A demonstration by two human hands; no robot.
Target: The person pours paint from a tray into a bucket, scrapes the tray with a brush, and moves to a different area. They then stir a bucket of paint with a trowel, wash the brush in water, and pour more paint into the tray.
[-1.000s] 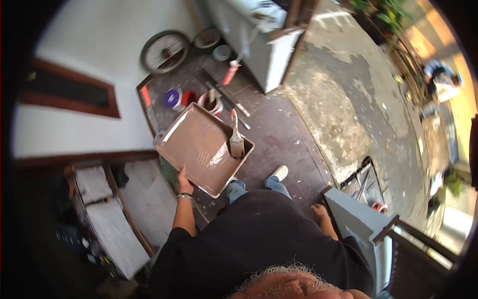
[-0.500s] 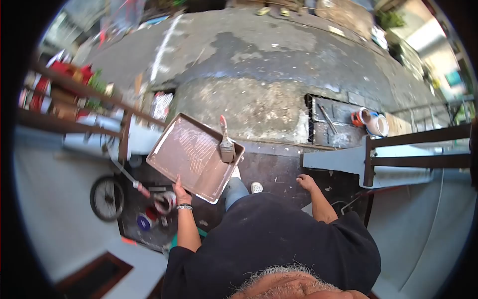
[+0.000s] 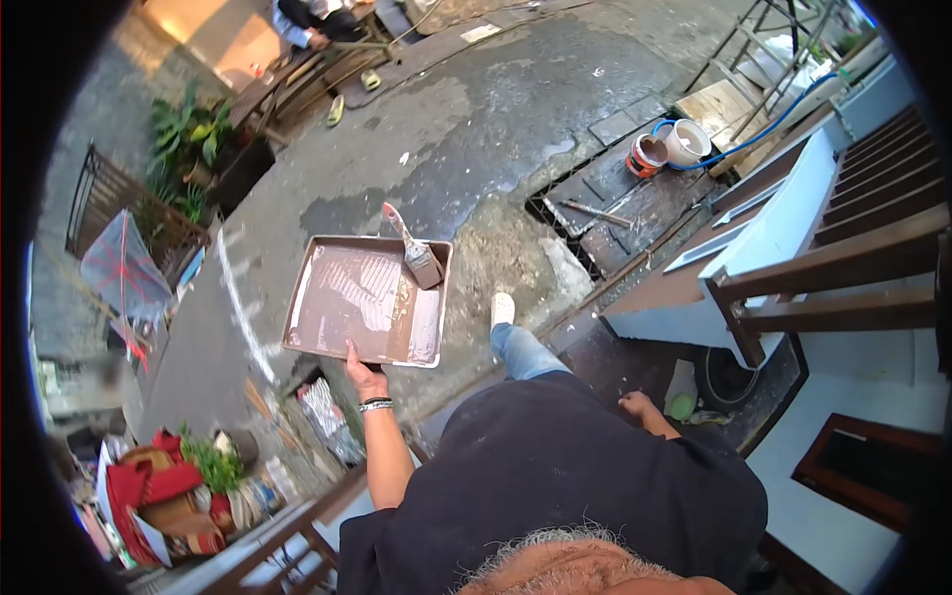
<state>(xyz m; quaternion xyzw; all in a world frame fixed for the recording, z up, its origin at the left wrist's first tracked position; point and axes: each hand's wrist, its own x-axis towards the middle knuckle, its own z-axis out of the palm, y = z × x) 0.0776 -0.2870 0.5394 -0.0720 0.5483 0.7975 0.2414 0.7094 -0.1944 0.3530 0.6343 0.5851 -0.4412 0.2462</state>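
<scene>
My left hand [image 3: 368, 380] grips the near edge of a paint tray [image 3: 322, 325], thumb over the rim. The tray is coated in brown paint, with pale ridges showing. A paintbrush [image 3: 407, 240] rests in its far right corner, its bristles brown and its red-tipped handle sticking out past the rim. Down by my side, my right hand [image 3: 636, 403] hangs with its fingers loosely curled and nothing visible in them. It is close to the dark tiled floor and touches nothing that I can see.
On the drain cover [image 3: 585, 203] ahead right lie a stick-like tool [image 3: 597, 212], an orange paint can [image 3: 647, 156] and a white bucket [image 3: 687, 145]. A wooden railing [image 3: 833, 273] stands right. Slippers [image 3: 336, 110] and a seated person [image 3: 315, 25] are across the lane. My shoe [image 3: 503, 308] is on concrete.
I have stepped forward off the dark tiles and turned to the left. The tray stays in my left hand with the brush in it. My right hand still hangs at my side.
</scene>
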